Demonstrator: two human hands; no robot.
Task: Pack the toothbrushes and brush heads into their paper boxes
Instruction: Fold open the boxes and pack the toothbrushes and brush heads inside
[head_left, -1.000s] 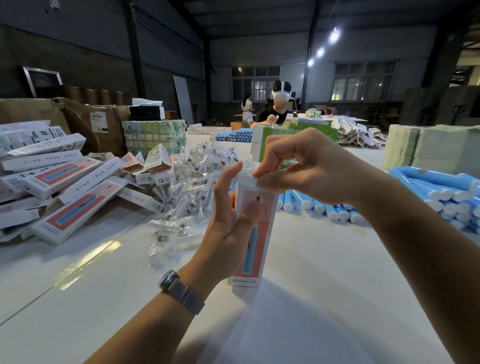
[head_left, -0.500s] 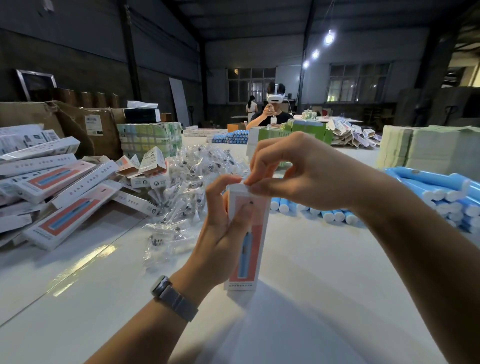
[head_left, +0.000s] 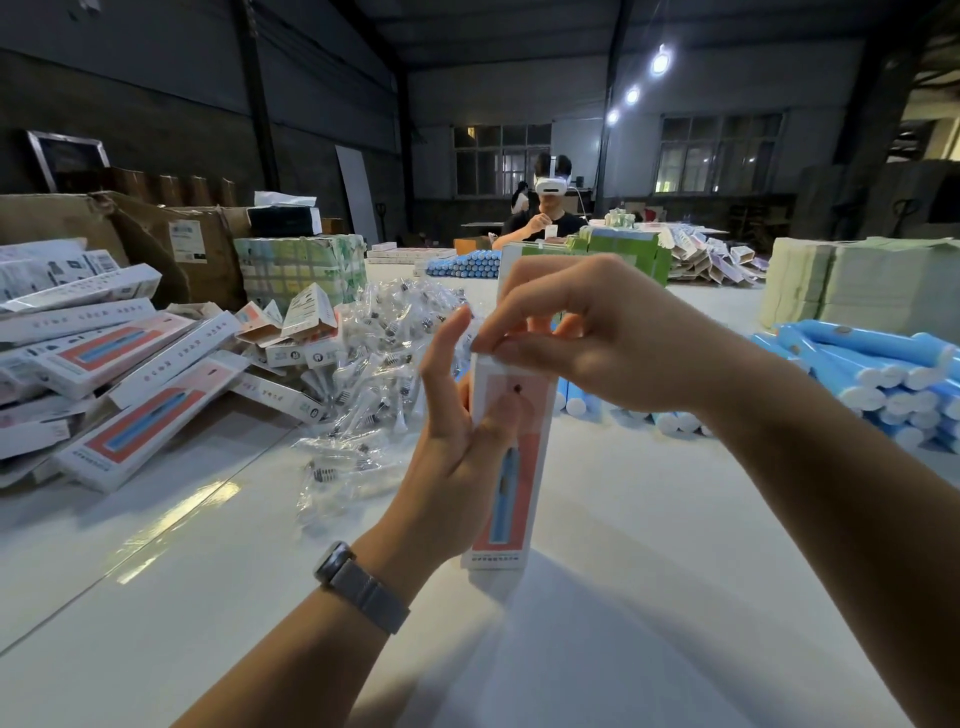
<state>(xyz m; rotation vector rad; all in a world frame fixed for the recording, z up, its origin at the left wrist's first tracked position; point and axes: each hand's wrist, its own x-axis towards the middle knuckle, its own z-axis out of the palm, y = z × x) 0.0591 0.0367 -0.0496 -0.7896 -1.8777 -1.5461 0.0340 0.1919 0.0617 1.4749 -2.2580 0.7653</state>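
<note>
One tall white paper box (head_left: 511, 467), coral front panel printed with a blue toothbrush, upright on white counter (head_left: 649, 571); left hand (head_left: 457, 447) grips its side, right hand (head_left: 587, 343) fingers pinch its top flap.

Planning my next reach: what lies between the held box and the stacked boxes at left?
Head view: a heap of bagged brush heads lies between held box and stacked boxes.

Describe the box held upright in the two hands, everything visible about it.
The box is a tall, narrow paper carton, white at the edges, with a salmon-pink front panel showing a blue toothbrush and a small dark dot near the top. It stands upright with its bottom end on the white table. The left hand grips its left side, thumb across the front. The right hand pinches its top edge, which looks closed or nearly so.
</note>
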